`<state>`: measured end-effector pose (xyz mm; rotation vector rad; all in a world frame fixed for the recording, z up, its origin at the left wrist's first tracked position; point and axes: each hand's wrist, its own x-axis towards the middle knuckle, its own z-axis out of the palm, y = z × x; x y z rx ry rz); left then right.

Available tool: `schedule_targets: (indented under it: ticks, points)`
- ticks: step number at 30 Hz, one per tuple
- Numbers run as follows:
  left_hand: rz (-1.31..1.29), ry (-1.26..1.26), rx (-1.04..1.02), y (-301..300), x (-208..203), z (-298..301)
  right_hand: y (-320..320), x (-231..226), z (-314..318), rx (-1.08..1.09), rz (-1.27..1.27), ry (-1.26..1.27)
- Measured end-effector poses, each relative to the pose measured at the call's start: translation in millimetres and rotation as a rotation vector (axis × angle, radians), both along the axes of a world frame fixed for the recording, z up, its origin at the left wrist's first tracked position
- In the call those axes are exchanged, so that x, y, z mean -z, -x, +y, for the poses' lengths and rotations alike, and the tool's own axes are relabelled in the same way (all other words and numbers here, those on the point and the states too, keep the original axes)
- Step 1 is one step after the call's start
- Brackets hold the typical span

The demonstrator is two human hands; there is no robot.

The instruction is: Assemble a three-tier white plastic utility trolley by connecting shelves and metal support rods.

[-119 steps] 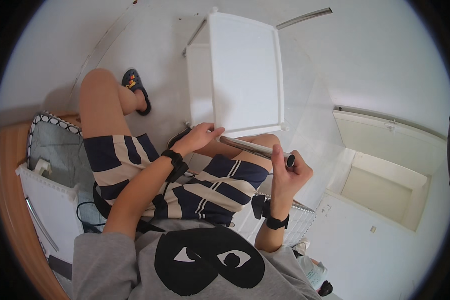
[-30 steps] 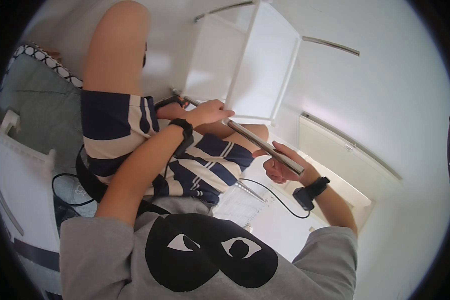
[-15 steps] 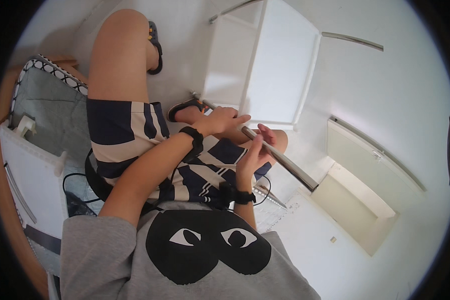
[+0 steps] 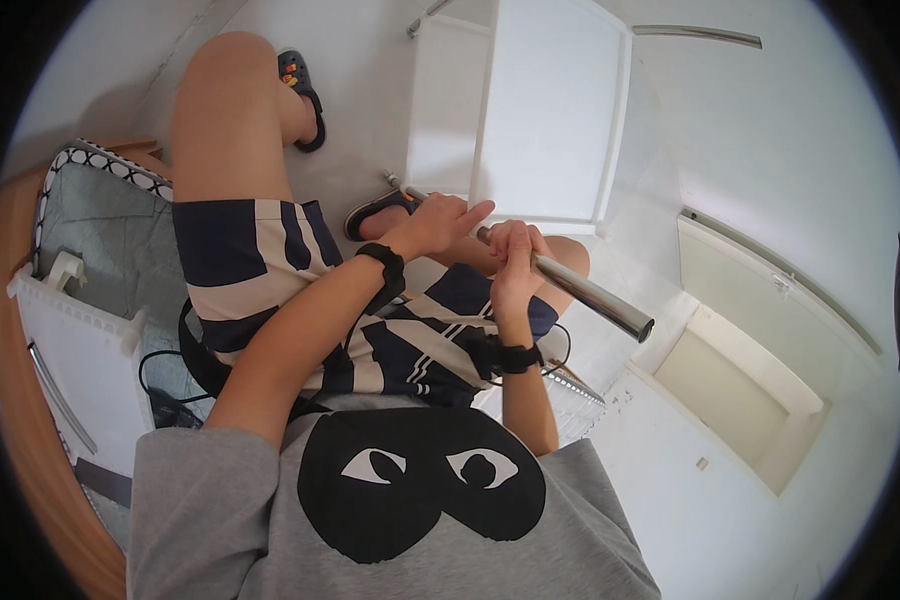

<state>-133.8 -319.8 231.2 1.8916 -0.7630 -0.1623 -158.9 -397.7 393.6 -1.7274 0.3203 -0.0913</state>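
A shiny metal tube (image 4: 602, 299) slants across my lap, its open round end pointing to the lower right. My right hand (image 4: 516, 255) is wrapped round the tube near its upper end. Just to the left, my left hand (image 4: 436, 224) grips a thinner metal rod (image 4: 415, 191) that lies in line with the tube, one finger stretched toward the tube. My palm hides part of the rod, so how rod and tube join is hard to make out. Beyond my hands stands a white panelled unit (image 4: 550, 110) with raised edges.
Curved metal bars (image 4: 697, 36) stick out from the white unit. At left, a white plastic panel (image 4: 80, 365) with a bar rests on a grey-lined container (image 4: 105, 215). To the right is a pale open compartment (image 4: 740, 390) with a raised lid (image 4: 770, 285).
My right hand has closed round the tube; its fingers were spread before. The tube's near end has swung up and tilted toward me, showing its opening. My left hand has shifted slightly left.
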Motion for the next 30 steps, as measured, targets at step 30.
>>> schedule_targets:
  ticks: [30]
  points:
    - [0.338,-0.025,0.489,-60.6,-164.9,12.6,-55.5,51.3,-85.3,-0.728,-0.365,1.219]
